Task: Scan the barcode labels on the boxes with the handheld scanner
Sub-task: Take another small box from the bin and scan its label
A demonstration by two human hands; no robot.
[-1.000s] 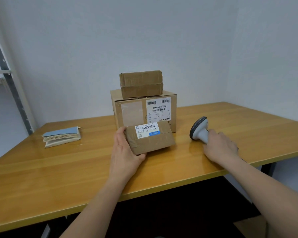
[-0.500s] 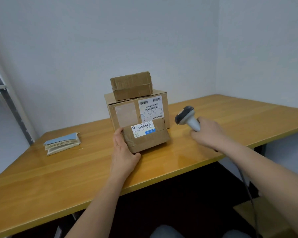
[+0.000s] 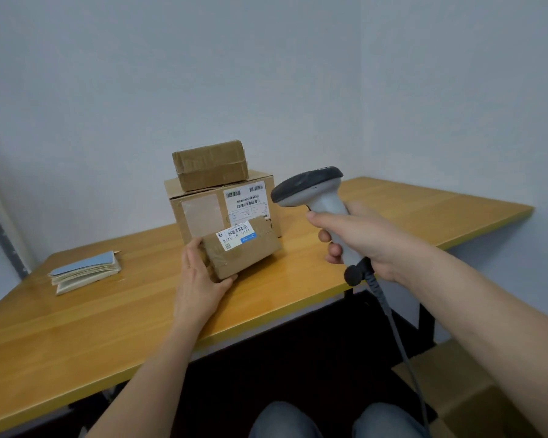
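- Three boxes sat on the counter.
- Left hand gripped the near small box, label up.
- Right hand clasped the scanner above the counter.

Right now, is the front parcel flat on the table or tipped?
Tipped. The left hand props the small parcel so its labelled face tilts up, far edge leaning against the large box.

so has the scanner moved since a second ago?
Yes. The scanner was resting on the table; the right hand has lifted it clear, now beside the large box.
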